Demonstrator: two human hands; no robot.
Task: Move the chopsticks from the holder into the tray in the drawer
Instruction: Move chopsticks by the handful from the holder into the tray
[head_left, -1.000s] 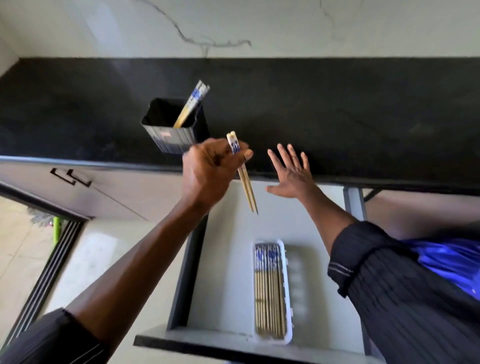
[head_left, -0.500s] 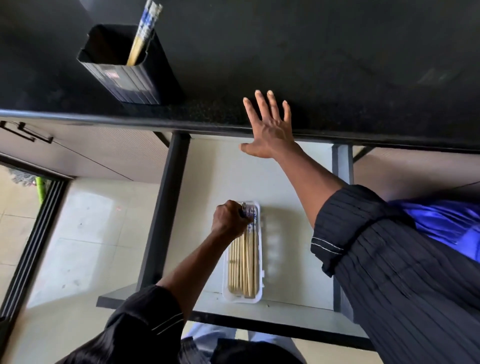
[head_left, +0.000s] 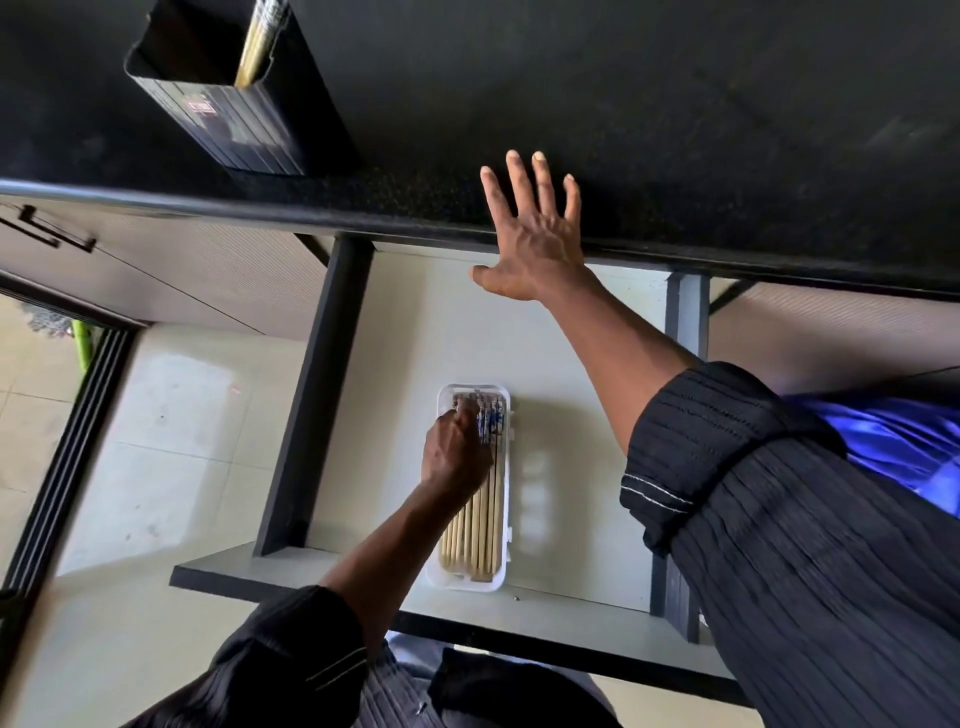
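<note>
A black holder (head_left: 234, 119) stands on the dark counter (head_left: 675, 130) at the upper left, with a few chopsticks (head_left: 257, 47) leaning inside it. Below, the drawer (head_left: 405, 338) is pulled out. A white tray (head_left: 467, 584) lies in it, filled with several chopsticks (head_left: 480, 530) side by side, their blue-patterned ends pointing away from me. My left hand (head_left: 454, 457) is down in the tray, fingers curled on those patterned ends. My right hand (head_left: 535, 239) rests flat on the counter's front edge, fingers spread, holding nothing.
The drawer has dark side rails (head_left: 311, 405) and a dark front lip (head_left: 519, 639). A closed cabinet door with a black handle (head_left: 57, 234) is at the left. Light floor tiles (head_left: 171, 441) and a doorway track (head_left: 57, 457) lie lower left.
My left hand carried a pair of chopsticks from beside the holder down into the tray. It now sits slightly further along the chopsticks' patterned ends. My right hand moved onto the counter edge.
</note>
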